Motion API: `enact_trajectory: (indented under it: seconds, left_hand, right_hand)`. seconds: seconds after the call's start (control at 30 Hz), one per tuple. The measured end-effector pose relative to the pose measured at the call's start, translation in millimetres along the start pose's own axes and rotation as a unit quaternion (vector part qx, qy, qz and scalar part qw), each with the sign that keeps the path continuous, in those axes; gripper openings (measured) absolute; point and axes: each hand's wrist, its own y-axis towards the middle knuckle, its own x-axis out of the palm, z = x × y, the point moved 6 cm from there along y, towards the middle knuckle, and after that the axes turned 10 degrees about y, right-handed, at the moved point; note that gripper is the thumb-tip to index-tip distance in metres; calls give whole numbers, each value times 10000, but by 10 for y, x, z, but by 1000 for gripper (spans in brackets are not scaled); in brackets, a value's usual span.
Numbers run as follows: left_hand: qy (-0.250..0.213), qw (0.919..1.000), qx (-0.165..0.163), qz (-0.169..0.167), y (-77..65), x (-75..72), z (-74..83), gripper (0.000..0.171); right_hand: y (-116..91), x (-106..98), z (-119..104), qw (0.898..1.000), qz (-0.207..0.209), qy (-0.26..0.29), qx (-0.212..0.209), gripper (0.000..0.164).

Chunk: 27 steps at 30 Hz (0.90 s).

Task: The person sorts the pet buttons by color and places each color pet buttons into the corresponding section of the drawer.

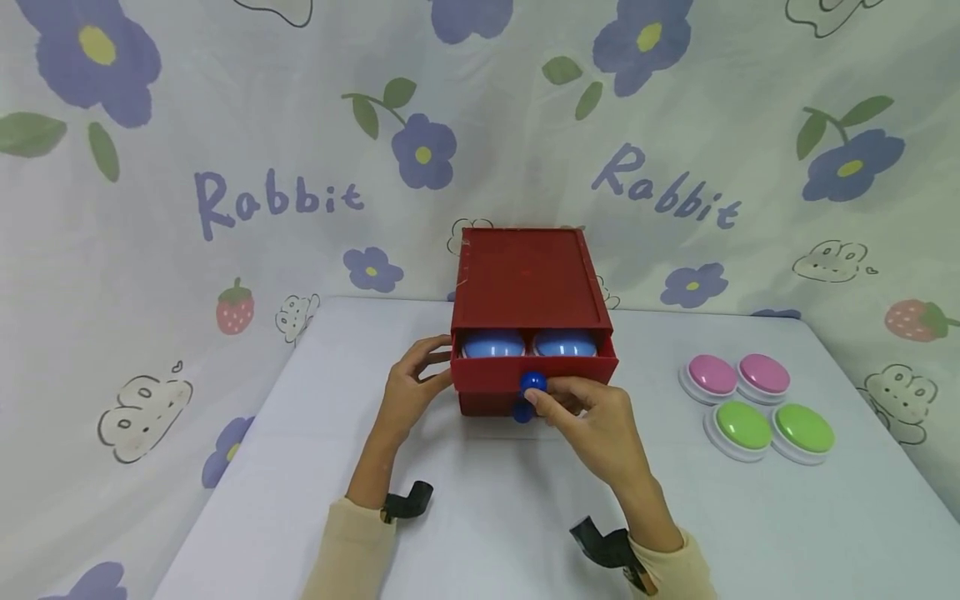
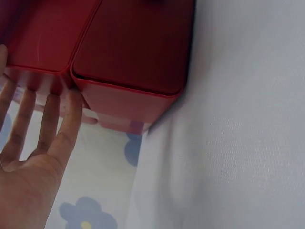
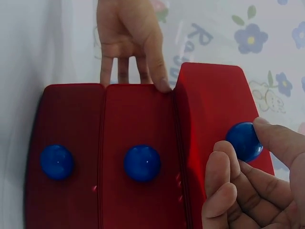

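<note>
A small red drawer cabinet point(image 1: 525, 279) stands on the white table. Its top drawer point(image 1: 486, 375) is pulled partway out, and two round blue-topped buttons point(image 1: 492, 343) show inside. My right hand point(image 1: 596, 421) pinches that drawer's round blue knob point(image 3: 244, 142) between thumb and fingers. In the right wrist view, two lower drawers, each with a blue knob point(image 3: 142, 163), sit closed. My left hand point(image 1: 405, 392) steadies the cabinet's left side, its fingers point(image 2: 49, 119) extended and the fingertips against the red wall.
On the table to the right sit two pink-topped round buttons point(image 1: 712, 374) and two green-topped ones point(image 1: 804, 428), all with white bases. A patterned cloth point(image 1: 285, 250) hangs behind the cabinet and round the table's sides. Dark wrist-worn devices point(image 1: 408, 500) project from both sleeves.
</note>
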Motion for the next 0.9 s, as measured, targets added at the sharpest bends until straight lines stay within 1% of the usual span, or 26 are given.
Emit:
enact_trajectory:
  seconds: [0.2,0.37,0.5,0.7,0.9]
  left_hand:
    - [-58,10000,-9,-10,8,10,-10,48]
    - [-17,10000,-15,7,10,-1,-9,48]
    - [-80,10000,5,13,2,-4,-3,49]
    - [-229,9997,36,25,-4,8,4,50]
    - [-96,10000,-2,26,-9,10,8,51]
  right_hand:
    - [56,3,30,9999,23,151,-45,20]
    - [101,18,47,9994,-22,327,-75,18]
    - [143,33,59,9990,-11,444,-106,17]
    - [192,38,120,9991,138,338,-237,20]
    - [248,41,164,9989,198,271,-323,19]
